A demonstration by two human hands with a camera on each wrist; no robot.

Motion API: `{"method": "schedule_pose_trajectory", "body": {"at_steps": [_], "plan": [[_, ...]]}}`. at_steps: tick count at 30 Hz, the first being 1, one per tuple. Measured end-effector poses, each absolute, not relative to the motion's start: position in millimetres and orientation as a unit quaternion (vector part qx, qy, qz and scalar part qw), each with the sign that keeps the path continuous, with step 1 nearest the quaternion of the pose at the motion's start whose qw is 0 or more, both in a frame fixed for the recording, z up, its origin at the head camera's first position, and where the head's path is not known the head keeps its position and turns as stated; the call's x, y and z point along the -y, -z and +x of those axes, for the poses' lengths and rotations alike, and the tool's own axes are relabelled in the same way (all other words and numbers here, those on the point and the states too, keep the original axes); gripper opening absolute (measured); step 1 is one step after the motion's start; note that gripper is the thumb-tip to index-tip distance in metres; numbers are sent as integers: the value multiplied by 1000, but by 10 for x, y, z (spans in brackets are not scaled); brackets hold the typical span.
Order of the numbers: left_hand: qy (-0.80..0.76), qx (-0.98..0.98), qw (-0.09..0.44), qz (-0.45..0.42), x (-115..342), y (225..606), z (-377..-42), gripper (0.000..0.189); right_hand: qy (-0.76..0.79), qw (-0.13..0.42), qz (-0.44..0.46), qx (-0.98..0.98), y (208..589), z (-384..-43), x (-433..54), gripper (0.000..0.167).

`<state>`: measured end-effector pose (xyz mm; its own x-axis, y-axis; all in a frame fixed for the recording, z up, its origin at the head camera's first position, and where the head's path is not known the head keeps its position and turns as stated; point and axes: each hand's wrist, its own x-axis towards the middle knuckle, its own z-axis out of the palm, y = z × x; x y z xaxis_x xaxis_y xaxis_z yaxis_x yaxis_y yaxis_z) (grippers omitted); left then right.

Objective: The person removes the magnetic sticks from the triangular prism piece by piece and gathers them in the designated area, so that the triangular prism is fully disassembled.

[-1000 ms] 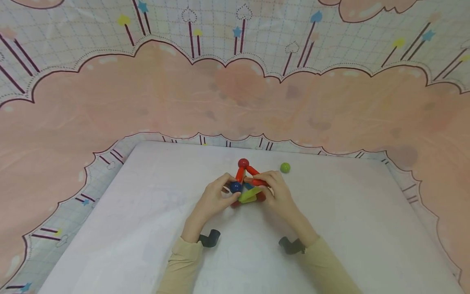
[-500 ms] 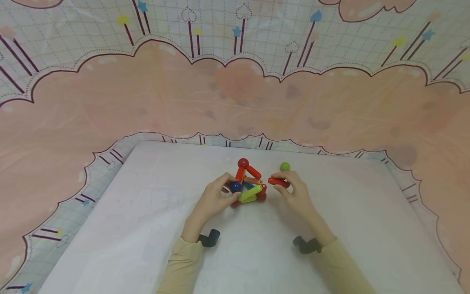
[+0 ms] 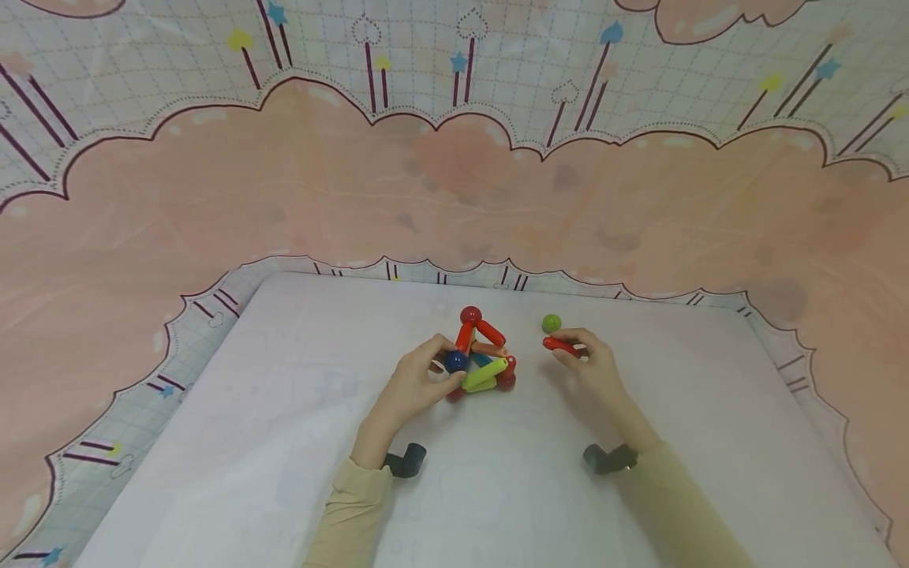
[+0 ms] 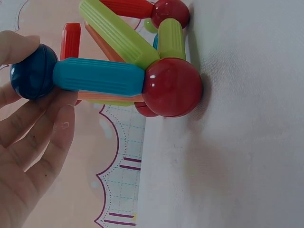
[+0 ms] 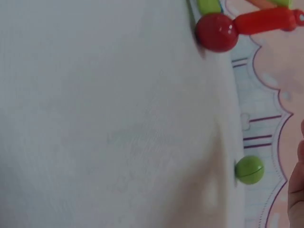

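In the head view my left hand (image 3: 417, 380) pinches a dark blue ball (image 3: 456, 362) on a construction of magnetic rods and balls. From that ball a blue rod (image 4: 99, 75) runs to a red ball (image 4: 173, 88) resting on the table. A lime rod (image 3: 486, 373) slants across the front, its right end free. At the top sits another red ball (image 3: 471, 315) with red rods hanging from it. To the right, apart from the construction, my right hand (image 3: 595, 367) grips a loose red rod (image 3: 561, 346) between thumb and fingers. The right wrist view barely catches that hand.
A green ball (image 3: 551, 323) lies on the white table (image 3: 284, 410), just beyond the right hand's fingertips. Patterned cloth (image 3: 454, 197) rises behind the table's back edge. Dark camera mounts (image 3: 406, 461) stick out from both wrists.
My right hand has drawn away to the right from the construction, carrying the red rod, which now points toward the left near the green ball. My left hand keeps its hold on the blue ball.
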<state>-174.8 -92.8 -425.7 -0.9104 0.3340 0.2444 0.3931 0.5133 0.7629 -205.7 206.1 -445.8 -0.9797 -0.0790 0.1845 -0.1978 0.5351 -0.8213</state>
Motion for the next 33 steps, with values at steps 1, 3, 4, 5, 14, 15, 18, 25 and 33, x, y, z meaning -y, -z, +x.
{"method": "schedule_pose_trajectory", "body": {"at_steps": [1, 3, 4, 5, 14, 15, 18, 25, 33], "plan": [[446, 869, 34, -210, 929, 4257, -1748, 29, -473, 56, 73, 876, 4468, -2077, -2071, 27], [446, 869, 37, -214, 928, 4260, -1749, 29, -468, 35, 59, 881, 4485, -2116, -2082, 27], [445, 868, 38, -214, 929, 4262, -1751, 29, -464, 22, 51, 884, 4501, -2140, -2085, 27], [446, 868, 39, -215, 930, 4264, -1751, 29, -461, 9, 42, 886, 4518, -2166, -2088, 27], [449, 866, 35, -216, 940, 4256, -1748, 29, -469, -60, -10, 881, 4737, -2393, -2134, 29], [448, 867, 35, -217, 941, 4256, -1747, 29, -472, -64, -12, 879, 4755, -2410, -2141, 29], [446, 868, 34, -216, 944, 4259, -1750, 29, -478, -64, -5, 876, 4790, -2454, -2153, 29], [448, 869, 31, -209, 941, 4268, -1750, 31, -482, -66, 7, 874, 4826, -2495, -2163, 28], [443, 870, 33, -212, 943, 4262, -1744, 30, -476, -56, 25, 877, 4850, -2499, -2166, 26]]}}
